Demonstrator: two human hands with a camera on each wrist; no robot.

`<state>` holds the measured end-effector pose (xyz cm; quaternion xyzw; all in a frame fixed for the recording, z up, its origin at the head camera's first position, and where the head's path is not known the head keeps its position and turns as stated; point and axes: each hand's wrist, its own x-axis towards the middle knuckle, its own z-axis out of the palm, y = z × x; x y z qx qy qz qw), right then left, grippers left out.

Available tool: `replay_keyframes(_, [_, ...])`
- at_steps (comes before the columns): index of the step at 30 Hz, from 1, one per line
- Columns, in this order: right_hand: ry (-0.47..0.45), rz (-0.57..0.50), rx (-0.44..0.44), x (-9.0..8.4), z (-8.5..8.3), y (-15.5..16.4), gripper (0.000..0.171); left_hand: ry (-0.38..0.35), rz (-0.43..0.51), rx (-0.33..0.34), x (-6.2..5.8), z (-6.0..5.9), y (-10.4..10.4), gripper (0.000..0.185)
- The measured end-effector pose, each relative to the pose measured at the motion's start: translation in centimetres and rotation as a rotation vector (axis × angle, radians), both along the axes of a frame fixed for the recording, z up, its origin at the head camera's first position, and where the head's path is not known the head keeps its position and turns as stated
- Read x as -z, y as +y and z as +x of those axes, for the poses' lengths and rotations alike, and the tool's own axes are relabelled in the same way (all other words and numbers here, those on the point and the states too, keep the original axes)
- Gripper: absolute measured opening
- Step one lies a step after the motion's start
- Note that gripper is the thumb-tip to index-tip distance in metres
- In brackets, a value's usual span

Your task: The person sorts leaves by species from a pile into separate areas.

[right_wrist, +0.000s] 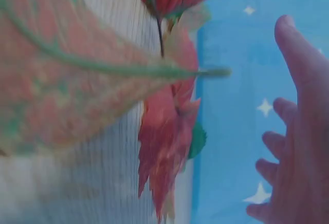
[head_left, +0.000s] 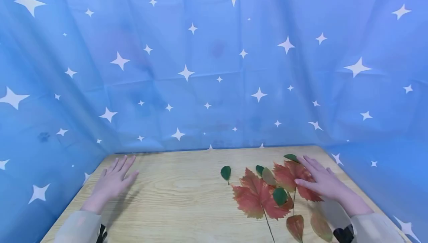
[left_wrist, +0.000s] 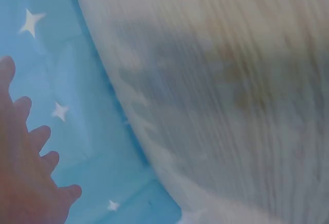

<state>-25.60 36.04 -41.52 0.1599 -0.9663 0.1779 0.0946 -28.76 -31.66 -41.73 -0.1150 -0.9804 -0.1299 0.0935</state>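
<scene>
A spray of red maple leaves point(head_left: 259, 196) with small green leaves point(head_left: 226, 172) and a thin stem lies on the right half of the wooden table point(head_left: 187, 202). My right hand point(head_left: 319, 178) lies flat with straight fingers on the far right red leaf point(head_left: 289, 174). In the right wrist view the red leaves point(right_wrist: 167, 142) appear blurred next to my right hand point(right_wrist: 293, 147). My left hand point(head_left: 115, 176) rests flat and open on the table's far left corner, holding nothing. In the left wrist view my left hand point(left_wrist: 25, 162) has spread fingers, beside the table point(left_wrist: 231, 106).
A blue cloth with white stars point(head_left: 214, 61) hangs behind the table and drapes down both sides. Two reddish-brown leaves point(head_left: 295, 226) lie near the front edge by my right sleeve point(head_left: 374, 228). Bare wood lies between my hands.
</scene>
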Motion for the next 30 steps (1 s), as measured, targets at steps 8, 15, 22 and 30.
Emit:
replay_keyframes(8, [0.027, -0.130, -0.078, -0.8, 3.4, -0.8, 0.071, 0.063, 0.022, 0.127, -0.9, 0.4, 4.6, 0.063])
replay_keyframes(15, [0.048, -0.197, -0.036, -1.1, 6.5, -2.6, 0.043, 0.065, 0.022, 0.264, -1.1, 1.5, 10.2, 0.058])
replay_keyframes(22, [-0.141, -0.327, -0.101, 0.0, 8.6, -4.2, 0.032, -0.006, 0.051, 0.443, -1.2, 2.4, 16.7, 0.057])
replay_keyframes(30, [-0.297, -0.467, -0.033, 1.4, 9.6, -4.9, 0.041, -0.065, 0.141, 0.636, -1.4, 2.5, 25.6, 0.059])
